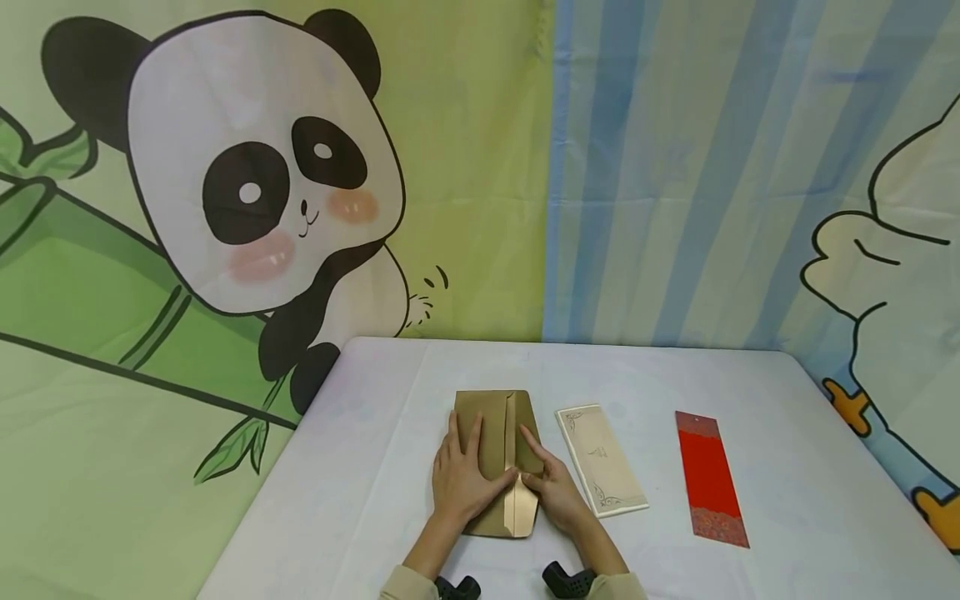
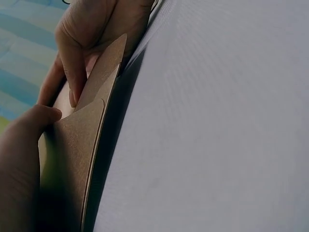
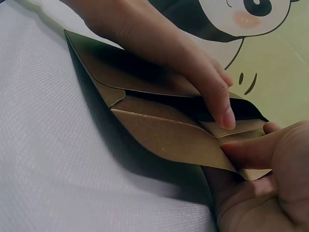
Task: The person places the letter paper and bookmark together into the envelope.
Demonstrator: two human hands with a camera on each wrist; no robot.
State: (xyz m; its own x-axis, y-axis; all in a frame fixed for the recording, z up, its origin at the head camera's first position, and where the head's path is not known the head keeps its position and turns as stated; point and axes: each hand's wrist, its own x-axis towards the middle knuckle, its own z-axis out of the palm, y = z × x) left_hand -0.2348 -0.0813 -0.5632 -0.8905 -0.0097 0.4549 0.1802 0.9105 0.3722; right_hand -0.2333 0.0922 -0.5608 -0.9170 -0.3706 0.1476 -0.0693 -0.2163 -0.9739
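A brown kraft-paper envelope [image 1: 491, 417] lies on the table with its long flap [image 1: 525, 508] along the right side. My left hand [image 1: 463, 479] rests on the envelope with fingers spread; in the right wrist view its thumb [image 3: 219, 96] touches the paper beside the opening. My right hand [image 1: 558, 492] pinches the flap's edge, its thumb [image 3: 251, 151] on top and fingers underneath. In the left wrist view the flap stands slightly raised between both hands. Whatever the envelope may hold is hidden.
To the right of the envelope lies a cream card-like booklet [image 1: 600, 458] with ornamented corners. Farther right is a red strip [image 1: 708, 475] with patterned ends. All sit on a white-covered table [image 1: 360, 517], backed by a panda-printed curtain [image 1: 480, 167].
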